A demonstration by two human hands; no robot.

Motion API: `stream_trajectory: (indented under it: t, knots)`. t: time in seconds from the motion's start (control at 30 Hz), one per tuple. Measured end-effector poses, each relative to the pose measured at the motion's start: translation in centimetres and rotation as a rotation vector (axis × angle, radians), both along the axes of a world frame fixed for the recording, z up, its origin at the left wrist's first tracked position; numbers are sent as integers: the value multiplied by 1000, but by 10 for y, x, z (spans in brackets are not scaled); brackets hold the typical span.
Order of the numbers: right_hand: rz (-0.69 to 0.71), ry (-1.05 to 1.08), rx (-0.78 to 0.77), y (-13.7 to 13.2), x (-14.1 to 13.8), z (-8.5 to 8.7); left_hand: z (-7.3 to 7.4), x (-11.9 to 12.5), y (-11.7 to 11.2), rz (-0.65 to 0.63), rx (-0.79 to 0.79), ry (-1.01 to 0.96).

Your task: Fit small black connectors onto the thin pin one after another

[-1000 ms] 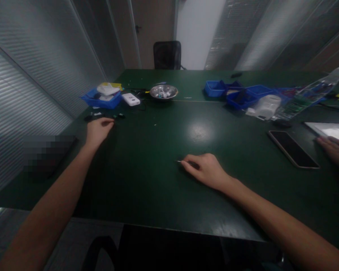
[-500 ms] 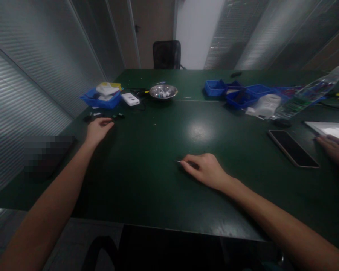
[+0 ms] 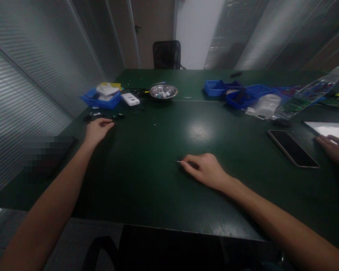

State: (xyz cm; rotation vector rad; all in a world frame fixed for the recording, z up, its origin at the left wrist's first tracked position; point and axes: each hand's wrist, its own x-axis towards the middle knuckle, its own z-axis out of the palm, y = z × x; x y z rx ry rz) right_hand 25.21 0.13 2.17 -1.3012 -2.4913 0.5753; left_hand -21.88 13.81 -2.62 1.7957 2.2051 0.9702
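Note:
My left hand (image 3: 98,130) reaches out to the left side of the green table, its thumb and index finger brought together. Something tiny may be at the fingertips, too blurred to name. Just beyond it lie small dark pieces (image 3: 120,116) and a small white scrap (image 3: 97,114). My right hand (image 3: 206,169) rests low over the middle of the table, closed in a pinch. From its fingertips a short, thin, pale piece (image 3: 178,162) sticks out to the left; the rest of it is hidden by the fingers.
Farther back are a blue basket (image 3: 86,98), a white device (image 3: 130,99) and a metal bowl (image 3: 163,97). Blue bins (image 3: 214,88), a clear bottle (image 3: 298,99) and a phone (image 3: 293,148) lie to the right. Another person's hand (image 3: 335,148) rests by a white sheet (image 3: 332,130).
Both my hands stay almost where they were, in the same pinched shape. The other person's fingers at the right edge have shifted slightly.

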Motion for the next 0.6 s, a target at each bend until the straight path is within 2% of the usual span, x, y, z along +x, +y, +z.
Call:
stream_trajectory:
  t: [0.17,0.33,0.5,0.6]
  knots:
    - [6,19,2,1,1,-1,-2,0,2,-19,3,-11]
    - [15,23,-4,1,2,-2,3,9,-2,-31,10,-80]
    - [16,13,0,1,1,-2,7,17,-7,20,56,42]
    - [13,-1,0,1,1,-2,5,19,-7,2,62,123]
